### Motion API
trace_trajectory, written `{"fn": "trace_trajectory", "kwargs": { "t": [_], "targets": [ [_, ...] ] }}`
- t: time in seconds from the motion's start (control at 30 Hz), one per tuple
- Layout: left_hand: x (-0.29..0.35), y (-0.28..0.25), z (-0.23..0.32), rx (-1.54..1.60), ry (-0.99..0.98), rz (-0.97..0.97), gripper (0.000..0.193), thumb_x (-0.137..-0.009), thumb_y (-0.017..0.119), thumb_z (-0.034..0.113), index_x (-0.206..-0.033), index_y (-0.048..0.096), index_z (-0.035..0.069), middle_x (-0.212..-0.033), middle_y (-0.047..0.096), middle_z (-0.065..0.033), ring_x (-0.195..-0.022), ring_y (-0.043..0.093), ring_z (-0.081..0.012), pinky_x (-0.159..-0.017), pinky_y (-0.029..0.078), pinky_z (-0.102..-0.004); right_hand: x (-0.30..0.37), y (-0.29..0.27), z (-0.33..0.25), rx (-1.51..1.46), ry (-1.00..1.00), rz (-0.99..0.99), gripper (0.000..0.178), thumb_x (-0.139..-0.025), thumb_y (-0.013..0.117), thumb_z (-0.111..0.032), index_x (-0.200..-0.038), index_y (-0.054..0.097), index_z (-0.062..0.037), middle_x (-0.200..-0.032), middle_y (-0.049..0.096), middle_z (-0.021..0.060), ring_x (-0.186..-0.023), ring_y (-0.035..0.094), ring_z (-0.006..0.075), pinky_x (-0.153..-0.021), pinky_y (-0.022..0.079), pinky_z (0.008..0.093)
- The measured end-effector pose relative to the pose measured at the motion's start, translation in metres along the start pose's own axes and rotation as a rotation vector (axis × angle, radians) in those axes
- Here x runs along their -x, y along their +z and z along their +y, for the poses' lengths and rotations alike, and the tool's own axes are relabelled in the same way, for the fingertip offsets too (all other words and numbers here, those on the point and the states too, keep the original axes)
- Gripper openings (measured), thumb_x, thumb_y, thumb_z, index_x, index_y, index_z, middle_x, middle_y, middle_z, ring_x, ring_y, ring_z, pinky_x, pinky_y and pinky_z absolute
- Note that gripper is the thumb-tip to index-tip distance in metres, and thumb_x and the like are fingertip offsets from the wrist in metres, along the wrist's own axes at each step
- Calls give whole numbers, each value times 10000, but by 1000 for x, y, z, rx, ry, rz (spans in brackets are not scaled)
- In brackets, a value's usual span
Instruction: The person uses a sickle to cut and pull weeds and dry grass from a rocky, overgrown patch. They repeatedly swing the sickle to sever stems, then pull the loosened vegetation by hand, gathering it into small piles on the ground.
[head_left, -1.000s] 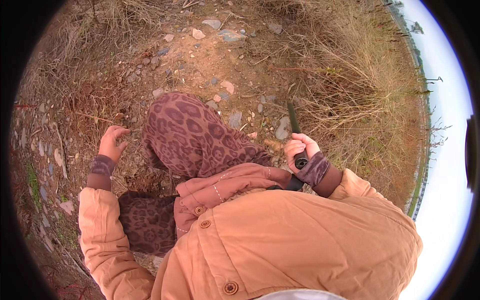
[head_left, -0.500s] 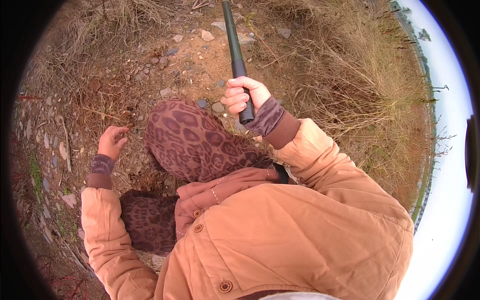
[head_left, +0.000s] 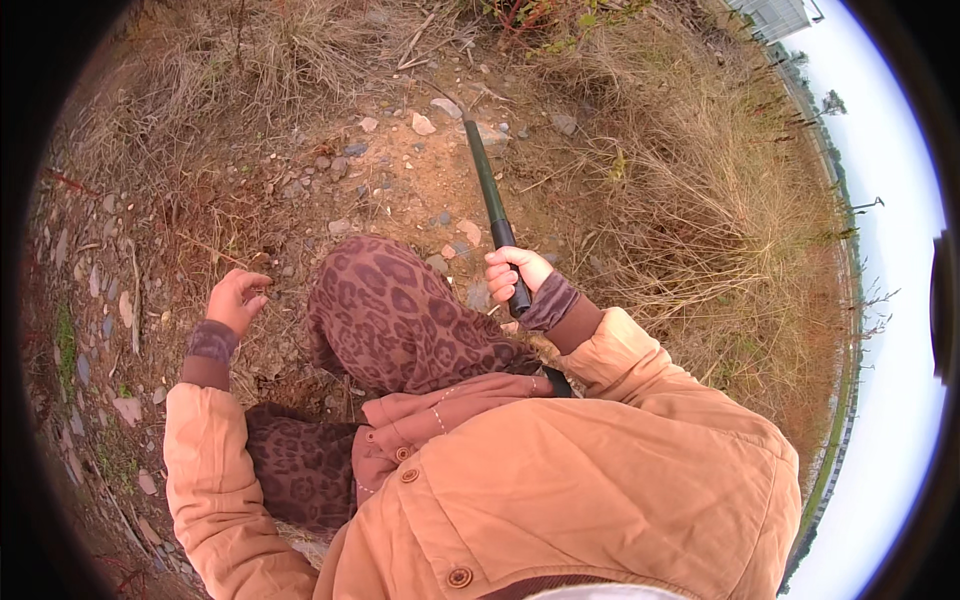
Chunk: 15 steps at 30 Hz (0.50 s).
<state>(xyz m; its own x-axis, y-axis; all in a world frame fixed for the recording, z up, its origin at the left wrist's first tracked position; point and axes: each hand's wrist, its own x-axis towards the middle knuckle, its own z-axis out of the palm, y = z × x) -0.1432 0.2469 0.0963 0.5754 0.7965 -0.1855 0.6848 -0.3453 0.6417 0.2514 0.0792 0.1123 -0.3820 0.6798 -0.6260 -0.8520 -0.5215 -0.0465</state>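
My right hand (head_left: 517,275) is wrapped round the black grip of a long-handled tool (head_left: 485,172) with a dark green shaft. The shaft points up and away over bare soil, and a thin, dark, curved piece shows at its far end; I cannot make out its exact kind. Off to the left, my left hand (head_left: 238,300) hangs above the ground with fingers loosely bent and the thumb apart from them. Nothing shows in it. Between the hands is my bent knee in leopard-print trousers (head_left: 395,310).
Several stones, such as a pale one (head_left: 423,124), lie on the brown soil ahead. Dry grass (head_left: 700,220) grows thickly on the right and at the far left. Green sprigs with reddish stems (head_left: 530,15) stand at the top. Sky and a pale building (head_left: 775,15) show at the right.
The view has shifted, so more ground shows ahead. My right hand and the tool sit lower in the picture, and the tool's thin far end now shows. My left hand is still bare.
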Motion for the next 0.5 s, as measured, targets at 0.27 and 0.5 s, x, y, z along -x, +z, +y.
{"fn": "trace_trajectory", "kwargs": {
  "t": [0.27, 0.5],
  "targets": [
    [0, -4, -4, -40, 31, 65, 308, -635, 653, -25, -916, 630, 98, -776, 522, -56, -664, 528, -170, -633, 451, -285, -9, 8, -3, -207, 90, 33, 222, -816, 477, -100, -609, 395, -104, -528, 407, -51, -437, 389, 40, -433, 373, 202],
    [5, -6, -7, 17, 78, 139, 327, -603, 673, -21, -916, 615, 55, -774, 546, -69, -667, 551, -169, -632, 462, -282, -28, 16, 1, -62, 128, -29, 203, -825, 477, -108, -636, 402, -104, -535, 411, -54, -440, 402, 38, -427, 369, 200]
  ]
}}
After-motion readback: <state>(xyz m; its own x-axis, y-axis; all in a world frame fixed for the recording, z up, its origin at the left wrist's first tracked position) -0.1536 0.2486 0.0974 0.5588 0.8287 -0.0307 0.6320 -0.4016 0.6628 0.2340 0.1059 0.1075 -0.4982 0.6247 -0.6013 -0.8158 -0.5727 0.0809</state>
